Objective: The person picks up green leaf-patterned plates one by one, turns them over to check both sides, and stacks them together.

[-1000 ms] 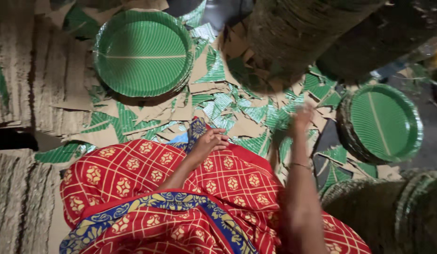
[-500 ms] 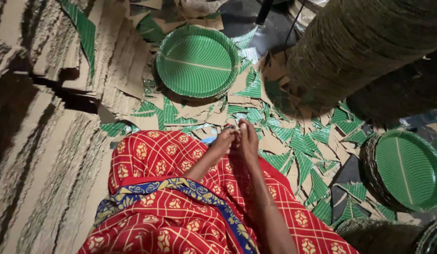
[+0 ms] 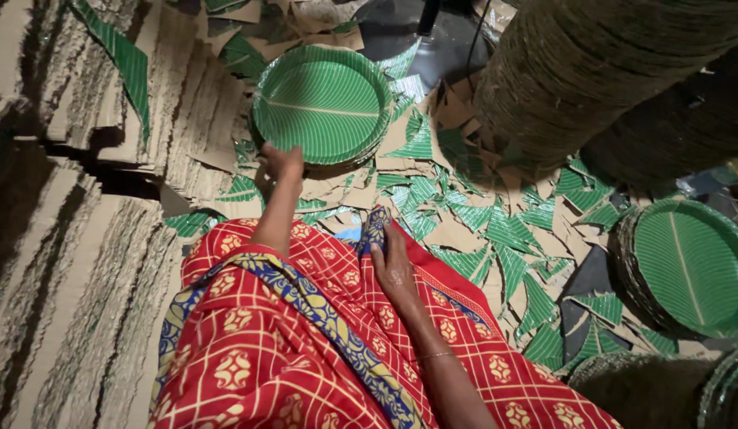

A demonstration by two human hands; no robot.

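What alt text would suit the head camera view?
A person's left hand touches the near edge of a stack of green leaf-pattern paper plates, while the right hand rests on red patterned cloth. Green and brown cardboard scraps lie around.

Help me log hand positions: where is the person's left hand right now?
In the head view, the left hand is stretched forward, left of centre, at the near edge of the stack of green plates, with cardboard sheets to its left.

The left hand's fingertips were hidden under the plate stack's rim. The right plate stack was cut off by the edge, as was the tall stack above.
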